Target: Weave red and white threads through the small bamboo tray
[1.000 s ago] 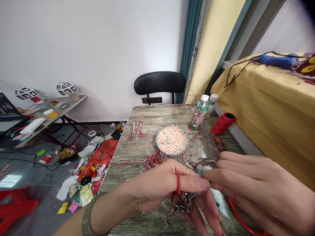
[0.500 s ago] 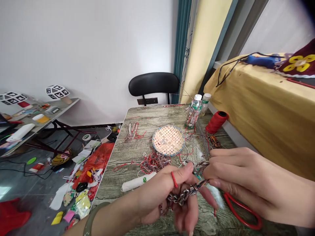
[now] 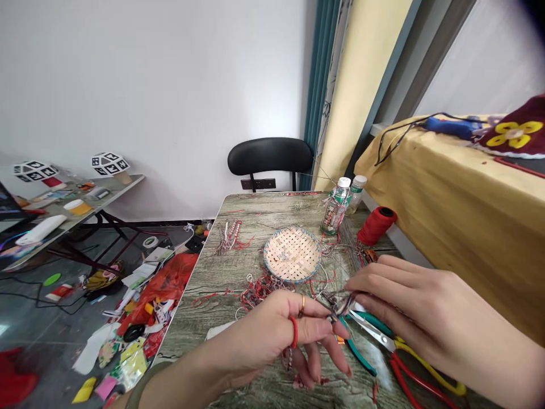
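Note:
Dark, white and red braided cord (image 3: 340, 308) runs between my two hands over the wooden table. My left hand (image 3: 302, 332), with a red band and a gold ring, pinches one part between thumb and index finger; its other fingers are spread, and cord dangles below the palm. Strands at the other side are gripped by the closed fingertips of my right hand (image 3: 395, 301). Under my right hand lie scissors (image 3: 385, 341) with red and yellow handles and a green-handled tool (image 3: 360, 358). A tangle of red and white threads (image 3: 259, 291) lies beyond my left hand.
Behind the hands sits a round woven basket (image 3: 292, 255). Farther back are bottles (image 3: 335, 207) wrapped in thread and a red spool (image 3: 377, 225). Short braids (image 3: 230, 236) lie at the table's left. A black chair (image 3: 270, 156) stands beyond the table.
My left hand has turned and now pinches the cord nearer my right hand. The scissors and green-handled tool show more. The view has tilted slightly up.

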`<state>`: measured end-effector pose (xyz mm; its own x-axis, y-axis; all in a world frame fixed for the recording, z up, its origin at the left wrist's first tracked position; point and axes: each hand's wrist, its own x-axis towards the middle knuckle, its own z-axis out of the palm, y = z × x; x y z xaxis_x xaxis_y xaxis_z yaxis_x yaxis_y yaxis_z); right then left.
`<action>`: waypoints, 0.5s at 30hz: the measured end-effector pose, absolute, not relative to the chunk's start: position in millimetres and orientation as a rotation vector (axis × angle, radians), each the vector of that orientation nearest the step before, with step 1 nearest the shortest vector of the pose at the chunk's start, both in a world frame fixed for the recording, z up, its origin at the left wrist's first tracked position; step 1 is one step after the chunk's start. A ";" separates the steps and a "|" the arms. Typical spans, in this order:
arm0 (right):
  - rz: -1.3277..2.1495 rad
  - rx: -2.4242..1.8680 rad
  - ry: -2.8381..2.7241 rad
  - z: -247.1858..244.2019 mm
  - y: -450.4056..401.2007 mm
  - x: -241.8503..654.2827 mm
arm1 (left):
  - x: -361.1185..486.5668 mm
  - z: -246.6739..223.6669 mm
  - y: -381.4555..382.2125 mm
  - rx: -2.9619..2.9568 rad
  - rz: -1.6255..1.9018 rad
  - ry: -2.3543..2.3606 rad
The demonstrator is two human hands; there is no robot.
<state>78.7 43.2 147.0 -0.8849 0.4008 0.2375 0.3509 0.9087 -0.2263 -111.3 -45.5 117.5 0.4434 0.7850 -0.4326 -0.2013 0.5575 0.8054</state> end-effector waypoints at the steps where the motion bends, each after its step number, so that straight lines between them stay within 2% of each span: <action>1: 0.149 -0.596 -2.754 145.9 42.2 75.5 | -111.9 117.9 -46.2 0.818 0.700 0.972; 4: 0.090 -0.531 -2.692 141.2 33.3 63.5 | -112.6 124.0 -48.7 1.043 0.692 1.125; 8: 0.432 -0.336 -2.682 136.3 20.4 52.7 | -113.7 141.0 -53.4 1.243 0.779 1.319; 15: 1.050 -0.441 -2.587 136.9 20.8 33.0 | -123.2 163.1 -75.8 1.427 0.801 1.598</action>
